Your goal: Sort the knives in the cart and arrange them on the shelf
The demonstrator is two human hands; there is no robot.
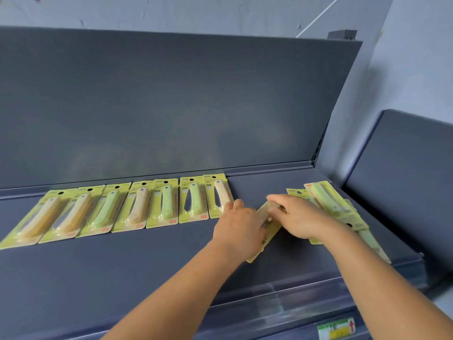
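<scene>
Both hands meet on one knife pack [266, 231], tilted up off the shelf [147, 261]. Left hand [239, 223] grips its near-left edge, fingers curled under; right hand [297, 217] pinches the top end from above. The pack is mostly covered, so I can't say whether its handle is beige or green.

It sits just right of the row of packs [137, 204]: seven laid flat side by side against the back lip, beige and green mixed. The last one, a beige knife pack [218, 196], touches the left fingertips. On the right, under the right forearm, a loose pile of packs [331, 204] overlaps, with a green knife on top.

Likely step: setting this pack down as the eighth in the row. To do it well, turn it square to the neighbour, hang-hole end to the back lip, edges meeting without overlap, then lower it flat and release the left hand first so the beige pack isn't nudged. Keep the right forearm clear of the pile.
</scene>
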